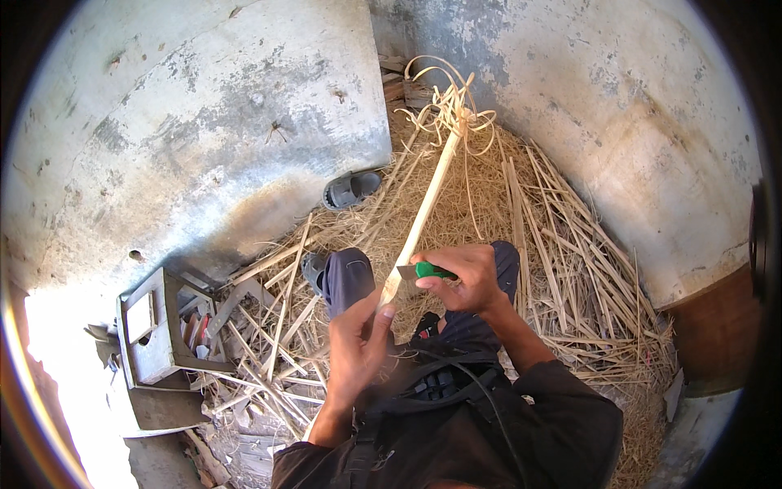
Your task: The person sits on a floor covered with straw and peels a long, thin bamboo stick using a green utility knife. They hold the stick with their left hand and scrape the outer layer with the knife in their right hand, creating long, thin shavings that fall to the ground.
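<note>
My left hand (356,342) is closed round the near end of a long pale strip of split wood or bamboo (429,197), its thumb lying along the strip. The strip slants up and away over my knees, and thin curled shavings (454,110) bunch at its far end. In my right hand (472,277) is a knife (433,270) with a green handle, the fingers wrapped round it. Its short blade lies against the strip, a little beyond my left thumb. Part of the handle is hidden by my fingers.
Many loose pale sticks (570,261) lie on the right, over a heap of fine shavings (493,191). More sticks are scattered at the left beside a small wooden stool (155,350). A grey sandal (352,191) lies near the worn wall (204,122).
</note>
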{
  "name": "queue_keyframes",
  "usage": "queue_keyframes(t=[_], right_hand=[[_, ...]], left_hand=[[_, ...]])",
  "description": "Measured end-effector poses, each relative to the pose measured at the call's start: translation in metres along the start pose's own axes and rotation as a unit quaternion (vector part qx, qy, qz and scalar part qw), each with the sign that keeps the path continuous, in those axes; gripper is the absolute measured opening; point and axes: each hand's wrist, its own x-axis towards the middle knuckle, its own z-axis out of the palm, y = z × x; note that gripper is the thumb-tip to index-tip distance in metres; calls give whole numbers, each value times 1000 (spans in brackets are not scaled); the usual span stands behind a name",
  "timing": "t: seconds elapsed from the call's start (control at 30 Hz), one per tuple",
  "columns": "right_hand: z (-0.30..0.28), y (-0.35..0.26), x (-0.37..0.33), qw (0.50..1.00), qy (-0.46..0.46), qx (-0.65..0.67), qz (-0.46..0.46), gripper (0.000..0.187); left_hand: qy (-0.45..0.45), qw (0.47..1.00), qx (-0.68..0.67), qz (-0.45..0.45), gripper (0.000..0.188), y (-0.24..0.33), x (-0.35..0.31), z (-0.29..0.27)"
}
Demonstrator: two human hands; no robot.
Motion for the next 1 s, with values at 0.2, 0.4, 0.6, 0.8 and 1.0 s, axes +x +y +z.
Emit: queue_keyframes(t=[0.2, 0.4, 0.6, 0.8, 1.0], right_hand=[[-2, -2, 7, 999, 5, -31, 7, 41], [-8, -3, 12, 997, -8, -72, -11, 32], [-6, 2, 15, 996, -12, -82, -20, 30], [-1, 11, 17, 996, 17, -88, -31, 31], [-44, 78, 32, 963, 78, -177, 190, 43]], left_hand=[[11, 1000, 21, -15, 35, 4, 1, -1], [13, 999, 18, -25, 32, -1, 0, -1], [25, 999, 16, -20, 30, 2, 1, -3], [22, 999, 47, -14, 30, -4, 4, -7], [34, 997, 58, 44, 30, -43, -11, 3]])
